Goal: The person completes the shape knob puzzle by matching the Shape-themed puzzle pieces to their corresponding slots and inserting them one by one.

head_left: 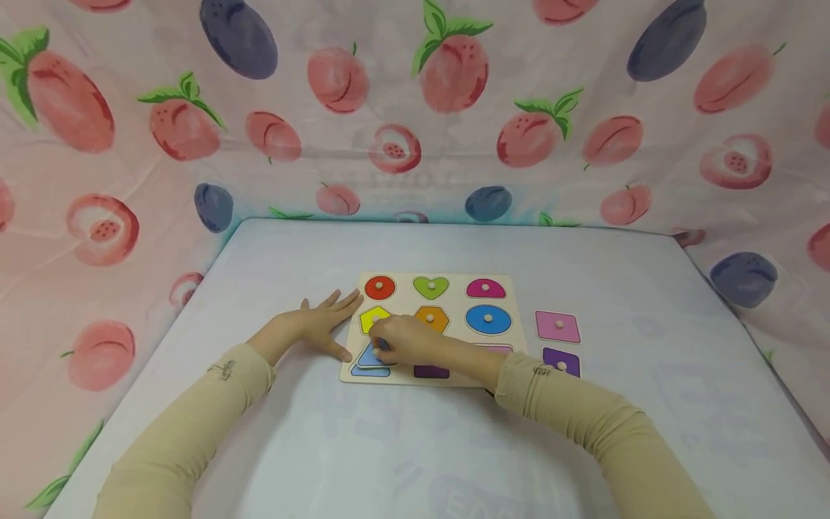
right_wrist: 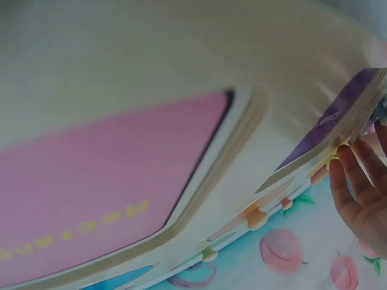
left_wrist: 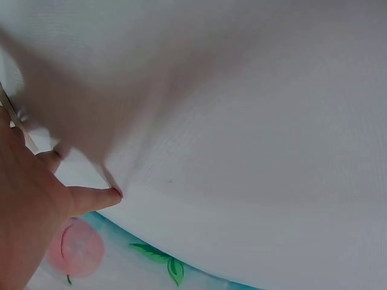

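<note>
A wooden knob-puzzle board lies on the white table. My right hand reaches across its lower part and pinches the blue triangle piece from above; its knob is hidden by the fingers. The triangle sits askew over the light blue triangle recess. Fingers spread, my left hand rests at the board's left edge, also seen in the left wrist view as a hand on the cloth. The right wrist view shows the pink rectangle recess and the purple recess, with lettering inside.
Pieces fill the upper rows, among them a red circle, green heart and blue oval. To the board's right lie a loose pink rectangle and a purple square. A fruit-print cloth hangs behind.
</note>
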Demonstrator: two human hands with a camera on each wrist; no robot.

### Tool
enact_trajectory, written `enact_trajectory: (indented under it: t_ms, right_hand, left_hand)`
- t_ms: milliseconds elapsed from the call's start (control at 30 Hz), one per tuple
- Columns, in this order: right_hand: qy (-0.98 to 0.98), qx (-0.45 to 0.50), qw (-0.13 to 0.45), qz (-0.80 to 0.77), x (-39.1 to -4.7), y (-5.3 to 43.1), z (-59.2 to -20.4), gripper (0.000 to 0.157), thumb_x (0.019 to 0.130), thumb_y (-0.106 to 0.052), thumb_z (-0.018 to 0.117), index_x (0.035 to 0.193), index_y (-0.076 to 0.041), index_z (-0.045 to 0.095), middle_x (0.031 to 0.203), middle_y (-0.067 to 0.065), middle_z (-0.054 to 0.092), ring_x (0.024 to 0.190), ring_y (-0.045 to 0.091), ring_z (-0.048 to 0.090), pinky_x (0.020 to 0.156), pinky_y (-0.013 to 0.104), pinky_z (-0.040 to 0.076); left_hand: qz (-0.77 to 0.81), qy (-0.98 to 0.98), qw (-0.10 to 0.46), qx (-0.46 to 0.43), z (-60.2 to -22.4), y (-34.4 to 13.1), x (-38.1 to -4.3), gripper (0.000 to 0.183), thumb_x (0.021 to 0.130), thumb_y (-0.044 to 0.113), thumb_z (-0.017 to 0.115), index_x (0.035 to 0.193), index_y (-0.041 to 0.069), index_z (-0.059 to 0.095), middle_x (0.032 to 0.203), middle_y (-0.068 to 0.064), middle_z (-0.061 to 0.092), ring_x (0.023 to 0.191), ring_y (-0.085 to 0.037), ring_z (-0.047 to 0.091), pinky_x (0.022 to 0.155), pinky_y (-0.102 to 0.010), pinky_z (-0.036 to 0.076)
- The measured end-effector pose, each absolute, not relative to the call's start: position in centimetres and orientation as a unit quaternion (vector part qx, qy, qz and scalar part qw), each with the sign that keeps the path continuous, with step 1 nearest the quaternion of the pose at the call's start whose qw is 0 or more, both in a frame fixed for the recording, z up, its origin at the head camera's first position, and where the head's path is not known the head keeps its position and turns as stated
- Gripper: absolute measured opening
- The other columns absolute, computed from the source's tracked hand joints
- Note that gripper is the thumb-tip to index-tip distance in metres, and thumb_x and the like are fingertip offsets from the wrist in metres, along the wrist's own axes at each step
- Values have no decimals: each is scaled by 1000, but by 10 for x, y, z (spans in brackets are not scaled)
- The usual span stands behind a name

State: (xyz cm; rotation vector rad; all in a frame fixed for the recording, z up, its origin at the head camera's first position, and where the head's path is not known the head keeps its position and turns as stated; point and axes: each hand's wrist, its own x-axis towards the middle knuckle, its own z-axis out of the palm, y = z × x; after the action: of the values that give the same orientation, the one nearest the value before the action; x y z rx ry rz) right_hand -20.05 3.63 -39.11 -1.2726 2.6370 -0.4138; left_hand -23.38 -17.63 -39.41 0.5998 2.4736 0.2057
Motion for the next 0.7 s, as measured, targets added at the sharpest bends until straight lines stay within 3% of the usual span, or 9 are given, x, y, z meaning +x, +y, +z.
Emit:
enact_trajectory:
  t_ms: [267, 567, 633, 700]
  right_hand:
    - [894, -425, 93, -108, -195, 29, -393, 10, 87, -23, 69, 90, -13, 68, 84, -4, 66, 73, 8, 54, 70, 16, 47]
    - [895, -426, 87, -98, -190, 25, -394, 10, 85, -22, 70, 88, -13, 68, 90, -4, 69, 72, 6, 53, 65, 15, 45]
    - [896, -425, 87, -92, -189, 23, -393, 10, 86, -22, 70, 88, -13, 68, 90, -4, 68, 74, 7, 54, 68, 16, 47]
    - [898, -425, 84, -84, -189, 21, -392, 10, 85, -22, 71, 87, -13, 68, 88, -5, 67, 77, 7, 56, 83, 20, 50]
  left_hand:
    - [74, 926, 293, 226, -393, -177, -234, 120, 69, 60, 73, 153, 17, -2, 160, -4, -10, 145, -37, -11, 102, -76, -3]
    - [85, 924, 296, 226, -394, -176, -234, 121, 69, 59, 73, 153, 18, -3, 160, -3, -12, 145, -37, -12, 102, -76, -6]
    - [83, 924, 295, 227, -394, -176, -234, 121, 69, 60, 73, 152, 19, -4, 160, -3, -12, 145, -36, -12, 102, -76, -6]
    - [87, 924, 294, 228, -393, -177, -234, 121, 68, 60, 73, 152, 18, -4, 160, -3, -12, 145, -36, -12, 101, -76, -6]
